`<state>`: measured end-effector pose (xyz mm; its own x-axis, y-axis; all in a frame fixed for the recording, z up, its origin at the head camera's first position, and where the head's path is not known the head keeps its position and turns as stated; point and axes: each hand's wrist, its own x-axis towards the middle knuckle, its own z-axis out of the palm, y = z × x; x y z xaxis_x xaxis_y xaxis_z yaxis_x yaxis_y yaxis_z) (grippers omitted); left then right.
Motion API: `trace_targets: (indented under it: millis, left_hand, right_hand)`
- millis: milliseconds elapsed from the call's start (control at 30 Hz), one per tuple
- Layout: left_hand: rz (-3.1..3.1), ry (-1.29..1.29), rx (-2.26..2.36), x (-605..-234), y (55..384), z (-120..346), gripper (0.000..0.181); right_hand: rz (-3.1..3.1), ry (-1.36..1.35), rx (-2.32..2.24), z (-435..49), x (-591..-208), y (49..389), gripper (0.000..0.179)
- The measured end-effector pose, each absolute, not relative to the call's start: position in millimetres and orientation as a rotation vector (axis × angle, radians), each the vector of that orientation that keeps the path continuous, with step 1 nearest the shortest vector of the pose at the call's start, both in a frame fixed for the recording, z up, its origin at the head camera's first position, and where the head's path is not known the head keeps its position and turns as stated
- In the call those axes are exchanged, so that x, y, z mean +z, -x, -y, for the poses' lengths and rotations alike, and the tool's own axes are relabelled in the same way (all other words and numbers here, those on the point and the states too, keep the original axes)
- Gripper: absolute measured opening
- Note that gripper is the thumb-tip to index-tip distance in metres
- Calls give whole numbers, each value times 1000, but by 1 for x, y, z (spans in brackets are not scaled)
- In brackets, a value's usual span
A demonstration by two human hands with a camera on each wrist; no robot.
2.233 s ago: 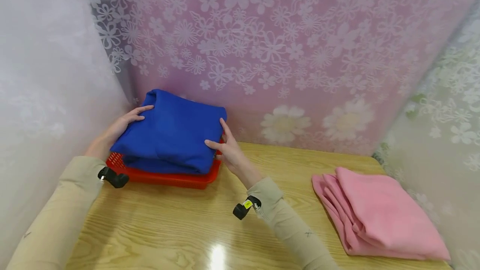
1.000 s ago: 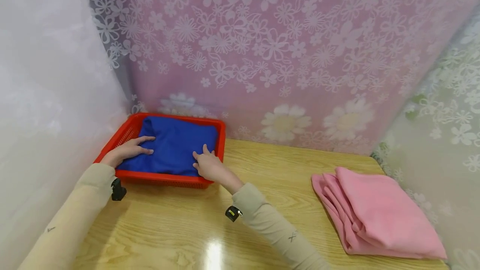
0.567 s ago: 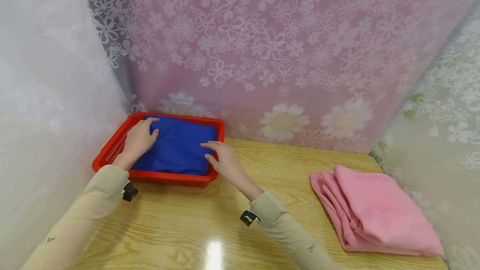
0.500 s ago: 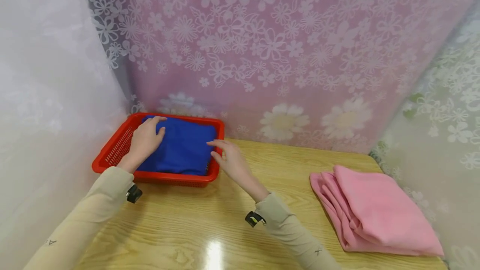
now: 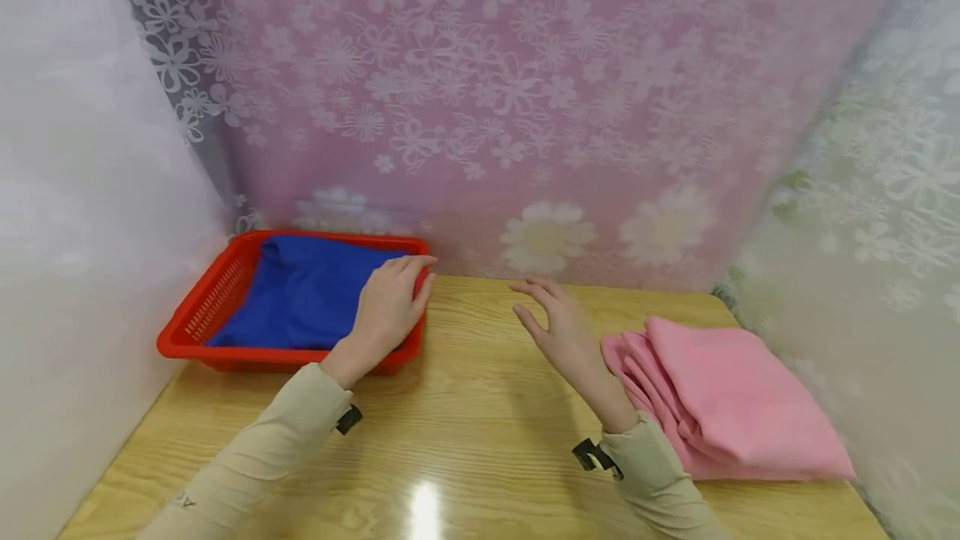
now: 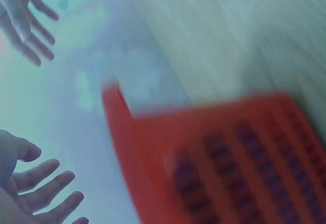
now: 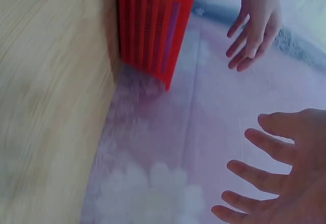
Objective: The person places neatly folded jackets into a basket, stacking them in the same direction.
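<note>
A folded blue cloth [image 5: 300,294] lies inside a red plastic basket [image 5: 183,338] at the left. Over the basket's right end hovers my left hand [image 5: 386,307], fingers relaxed and holding nothing. My right hand [image 5: 566,336] is in the air above the table between the basket and a folded pink cloth [image 5: 750,398], its fingers spread and nothing in them. In the left wrist view my left hand [image 6: 35,188] stands apart from the slotted basket wall [image 6: 229,158]. The right wrist view has my right hand [image 7: 285,173] with its fingers apart, away from the basket [image 7: 153,25].
The wooden table [image 5: 450,407] runs up to a pink flowered curtain [image 5: 480,107] at the back. Pale sheeting hangs along the left [image 5: 82,148] and right sides. The pink cloth is near the table's right edge.
The blue cloth went down into the basket and both hands let go of it. Both hands then moved right, the right hand toward the pink cloth. The view has shifted slightly.
</note>
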<state>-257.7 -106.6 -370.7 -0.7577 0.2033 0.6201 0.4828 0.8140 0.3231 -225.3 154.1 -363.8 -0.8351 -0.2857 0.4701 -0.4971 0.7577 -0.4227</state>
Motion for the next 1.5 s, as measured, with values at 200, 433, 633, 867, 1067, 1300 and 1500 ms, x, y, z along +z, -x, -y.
trace_targets:
  millis: [200,433,633,867,1067,1300,1500]
  left_hand:
    - [2409,623,-596,-382,254,54,36]
    - [2542,721,-594,-389,246,-6,47]
    - [2599,825,-560,-397,238,-57,54]
    - [2695,935,-570,-406,228,-111,60]
    - [2750,1022,-515,-417,220,-154,67]
    - [2786,1186,-362,-430,209,-191,70]
    - [2798,1311,-328,-441,204,-201,57]
  right_hand:
    - [2661,-485,698,-214,-355,210,44]
    - [2694,-362,602,-291,-353,196,50]
    - [2629,-302,508,-357,-368,194,45]
    - [2621,-207,480,-426,-387,189,42]
    - [2699,-148,398,-471,-394,179,44]
    - [2910,-92,380,-499,-407,169,54]
    - [2997,-94,433,-506,-413,169,52]
